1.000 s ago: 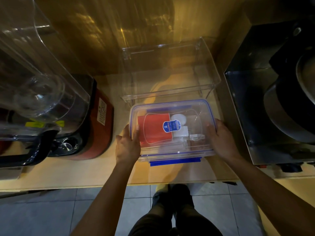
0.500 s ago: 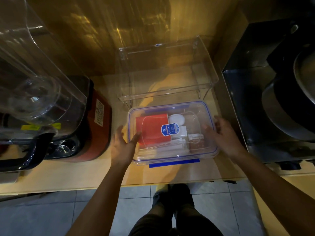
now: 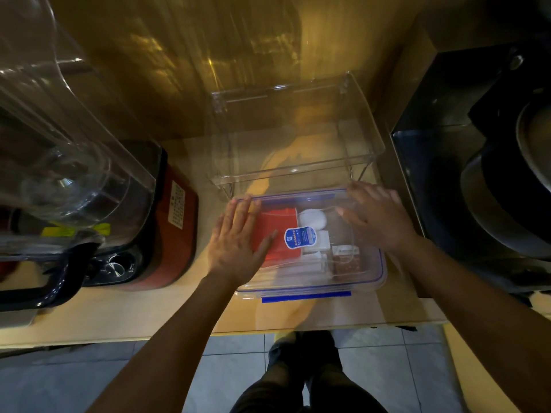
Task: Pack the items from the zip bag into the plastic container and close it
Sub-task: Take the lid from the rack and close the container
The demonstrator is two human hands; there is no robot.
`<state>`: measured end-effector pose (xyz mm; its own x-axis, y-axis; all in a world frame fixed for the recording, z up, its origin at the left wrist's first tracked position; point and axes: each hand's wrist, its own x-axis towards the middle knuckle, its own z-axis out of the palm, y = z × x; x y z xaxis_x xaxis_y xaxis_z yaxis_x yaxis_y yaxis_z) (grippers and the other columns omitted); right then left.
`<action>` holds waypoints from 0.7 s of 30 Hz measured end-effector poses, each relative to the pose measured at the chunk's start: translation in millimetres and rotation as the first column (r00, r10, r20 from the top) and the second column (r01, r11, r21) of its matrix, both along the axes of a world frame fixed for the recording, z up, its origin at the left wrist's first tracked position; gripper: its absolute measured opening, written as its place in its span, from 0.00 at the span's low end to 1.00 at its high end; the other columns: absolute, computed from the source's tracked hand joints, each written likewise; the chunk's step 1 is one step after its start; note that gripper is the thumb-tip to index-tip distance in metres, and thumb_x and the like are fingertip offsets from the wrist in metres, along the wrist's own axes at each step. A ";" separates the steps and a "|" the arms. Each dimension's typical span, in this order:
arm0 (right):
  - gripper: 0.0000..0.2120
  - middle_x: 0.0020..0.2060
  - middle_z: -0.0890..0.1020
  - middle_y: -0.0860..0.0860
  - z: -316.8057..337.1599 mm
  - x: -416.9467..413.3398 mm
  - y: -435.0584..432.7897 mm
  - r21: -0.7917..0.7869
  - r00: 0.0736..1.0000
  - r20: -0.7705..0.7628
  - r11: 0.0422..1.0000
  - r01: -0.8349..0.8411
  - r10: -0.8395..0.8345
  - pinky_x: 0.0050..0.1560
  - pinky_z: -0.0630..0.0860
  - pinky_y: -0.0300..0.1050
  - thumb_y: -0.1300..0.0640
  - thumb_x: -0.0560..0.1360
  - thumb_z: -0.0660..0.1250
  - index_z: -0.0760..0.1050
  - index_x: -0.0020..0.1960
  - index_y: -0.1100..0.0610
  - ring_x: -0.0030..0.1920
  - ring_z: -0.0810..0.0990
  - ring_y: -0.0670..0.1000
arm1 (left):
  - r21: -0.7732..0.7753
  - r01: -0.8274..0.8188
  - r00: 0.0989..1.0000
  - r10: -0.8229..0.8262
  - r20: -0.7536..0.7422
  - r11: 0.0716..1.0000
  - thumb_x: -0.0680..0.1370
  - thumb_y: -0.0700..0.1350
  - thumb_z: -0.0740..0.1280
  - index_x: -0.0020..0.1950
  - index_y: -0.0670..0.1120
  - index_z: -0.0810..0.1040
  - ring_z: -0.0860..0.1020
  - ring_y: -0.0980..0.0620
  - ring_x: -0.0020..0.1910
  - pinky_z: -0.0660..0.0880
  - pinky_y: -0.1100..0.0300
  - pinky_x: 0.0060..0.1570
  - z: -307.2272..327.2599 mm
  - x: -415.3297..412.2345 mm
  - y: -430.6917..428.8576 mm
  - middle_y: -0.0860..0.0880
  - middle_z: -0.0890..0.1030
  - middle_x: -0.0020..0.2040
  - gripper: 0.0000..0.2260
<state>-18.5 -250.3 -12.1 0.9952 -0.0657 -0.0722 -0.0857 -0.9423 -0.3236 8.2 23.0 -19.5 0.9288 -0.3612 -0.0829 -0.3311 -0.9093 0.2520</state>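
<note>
Fingers of both hands, left hand [image 3: 238, 242] and right hand [image 3: 377, 220], lie spread flat, gripping nothing, on the clear blue-rimmed plastic container lid [image 3: 313, 242] at frame centre; closing step underway, latches probably need snapping next

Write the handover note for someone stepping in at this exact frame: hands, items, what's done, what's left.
Left hand: open, palm flat on the lid, left side.
Right hand: open, spread over the lid's far right part.
Plastic container: on the counter, lid on top. A red packet, a white round piece and other small items show through the lid.
Done: items are inside, lid placed.
Left: the front blue clip looks unlatched and sticks out; the other clips cannot be judged. Press the lid down, snap the clips. No zip bag in view.
</note>
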 end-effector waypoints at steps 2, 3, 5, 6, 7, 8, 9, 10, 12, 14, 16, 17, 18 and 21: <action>0.20 0.60 0.74 0.56 4.2 7.6 4.6 0.015 0.999 0.042 1.000 0.018 -0.019 0.60 0.61 0.50 0.45 0.76 0.60 0.70 0.60 0.58 0.61 0.70 0.57 | 0.002 0.008 1.000 -0.008 -0.004 1.000 0.77 0.64 0.51 0.76 0.56 0.48 0.45 0.52 0.77 0.48 0.50 0.74 0.3 -0.4 0.4 0.53 0.50 0.79 0.30; 0.18 0.56 0.75 0.57 6.6 12.2 6.4 0.057 0.999 0.034 0.998 0.031 -0.033 0.57 0.63 0.50 0.45 0.75 0.62 0.71 0.56 0.58 0.58 0.71 0.58 | 0.001 0.008 1.000 -0.008 -0.005 1.000 0.77 0.64 0.52 0.76 0.56 0.48 0.46 0.52 0.77 0.50 0.50 0.74 0.5 -0.1 0.3 0.53 0.51 0.79 0.30; 0.20 0.55 0.77 0.56 12.9 23.1 8.7 0.136 0.999 -0.048 0.990 0.020 -0.014 0.55 0.66 0.49 0.42 0.73 0.63 0.70 0.55 0.57 0.56 0.73 0.57 | -0.008 0.003 1.000 -0.003 -0.006 1.000 0.77 0.64 0.52 0.76 0.56 0.49 0.46 0.51 0.77 0.52 0.49 0.73 0.6 -0.1 -0.2 0.53 0.51 0.79 0.30; 0.25 0.58 0.77 0.56 16.7 29.5 9.6 0.162 0.992 -0.123 0.987 0.000 0.020 0.56 0.67 0.49 0.39 0.73 0.63 0.68 0.60 0.56 0.58 0.74 0.57 | -0.011 0.000 1.000 0.000 -0.008 1.000 0.76 0.64 0.52 0.76 0.56 0.49 0.46 0.51 0.77 0.53 0.49 0.73 0.8 -0.4 -0.6 0.53 0.51 0.79 0.30; 0.30 0.62 0.77 0.57 19.9 37.0 10.3 0.193 0.977 -0.206 0.981 -0.004 0.045 0.57 0.69 0.50 0.36 0.72 0.62 0.65 0.66 0.55 0.60 0.74 0.58 | -0.011 -0.003 1.000 0.003 -0.013 1.000 0.76 0.65 0.51 0.76 0.56 0.49 0.46 0.52 0.77 0.54 0.49 0.73 1.3 -0.8 -0.7 0.54 0.51 0.79 0.30; 0.35 0.65 0.75 0.57 22.3 45.5 10.8 0.221 0.959 -0.280 0.975 0.014 0.050 0.56 0.69 0.49 0.35 0.71 0.63 0.62 0.70 0.55 0.62 0.74 0.59 | -0.009 -0.005 1.000 0.005 -0.020 1.000 0.76 0.65 0.50 0.75 0.57 0.48 0.45 0.52 0.77 0.54 0.48 0.73 1.3 -0.9 -0.8 0.54 0.50 0.79 0.30; 0.37 0.66 0.74 0.58 23.6 54.4 11.2 0.245 0.939 -0.340 0.969 0.040 0.047 0.55 0.69 0.48 0.35 0.70 0.63 0.62 0.70 0.57 0.63 0.73 0.59 | -0.007 -0.007 1.000 0.007 -0.029 1.000 0.75 0.66 0.49 0.75 0.58 0.47 0.45 0.53 0.77 0.54 0.48 0.72 1.2 -1.0 -0.5 0.55 0.50 0.79 0.31; 0.37 0.66 0.73 0.59 24.0 63.2 11.2 0.272 0.922 -0.384 0.961 0.060 0.051 0.56 0.70 0.47 0.35 0.70 0.65 0.65 0.69 0.60 0.63 0.73 0.59 | -0.006 -0.009 0.999 0.009 -0.036 1.000 0.75 0.67 0.48 0.75 0.58 0.46 0.45 0.53 0.77 0.55 0.47 0.72 1.0 -0.9 -0.3 0.55 0.49 0.78 0.31; 0.37 0.67 0.72 0.60 22.3 78.4 8.5 0.342 0.891 -0.449 0.934 0.107 0.062 0.58 0.70 0.48 0.37 0.69 0.67 0.68 0.66 0.63 0.63 0.73 0.58 | -0.010 -0.014 0.999 0.013 -0.046 1.000 0.74 0.68 0.46 0.75 0.59 0.45 0.44 0.53 0.77 0.57 0.45 0.71 0.9 -1.0 -0.4 0.56 0.49 0.78 0.31; 0.42 0.71 0.66 0.58 20.6 86.1 7.8 0.367 0.848 -0.526 0.917 0.159 0.064 0.57 0.66 0.44 0.37 0.67 0.69 0.63 0.71 0.62 0.68 0.68 0.58 | -0.011 -0.017 0.999 0.017 -0.049 1.000 0.74 0.68 0.45 0.75 0.59 0.45 0.44 0.53 0.77 0.58 0.44 0.70 1.1 -0.9 -0.4 0.56 0.49 0.78 0.32; 0.40 0.68 0.71 0.57 17.3 87.4 8.0 0.316 0.813 -0.578 0.936 0.151 0.064 0.53 0.66 0.43 0.34 0.66 0.68 0.68 0.67 0.60 0.66 0.69 0.58 | -0.011 -0.014 0.999 0.013 -0.048 1.000 0.73 0.69 0.43 0.74 0.59 0.45 0.44 0.53 0.77 0.60 0.43 0.69 0.6 -0.8 -0.5 0.56 0.49 0.78 0.32; 0.33 0.59 0.78 0.55 15.5 87.4 7.9 0.306 0.811 -0.580 0.942 0.138 0.070 0.48 0.67 0.41 0.33 0.66 0.67 0.75 0.59 0.58 0.60 0.73 0.57 | -0.012 -0.012 0.999 0.011 -0.049 1.000 0.72 0.70 0.42 0.74 0.59 0.45 0.44 0.53 0.77 0.60 0.43 0.69 0.4 -0.7 -0.4 0.56 0.49 0.78 0.32; 0.26 0.48 0.80 0.52 14.8 87.5 8.2 0.315 0.815 -0.574 0.940 0.130 0.080 0.43 0.68 0.41 0.33 0.66 0.66 0.77 0.48 0.55 0.53 0.75 0.56 | -0.012 -0.011 0.999 0.010 -0.050 1.000 0.72 0.70 0.41 0.74 0.59 0.45 0.44 0.53 0.77 0.60 0.43 0.69 0.1 -0.5 -0.5 0.56 0.49 0.78 0.33; 0.25 0.50 0.79 0.53 15.0 86.1 5.9 0.395 0.841 -0.531 0.908 0.137 0.105 0.46 0.71 0.45 0.36 0.66 0.69 0.76 0.51 0.56 0.50 0.75 0.53 | -0.009 -0.007 0.999 0.007 -0.051 1.000 0.72 0.70 0.40 0.74 0.59 0.45 0.45 0.53 0.77 0.60 0.43 0.69 0.4 -0.6 -0.6 0.55 0.49 0.78 0.33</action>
<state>67.5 -244.4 2.9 0.7898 0.0741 -0.6088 -0.3703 -0.7338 -0.5696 7.6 22.4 -19.0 0.9259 -0.3557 -0.1272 -0.3112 -0.9092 0.2767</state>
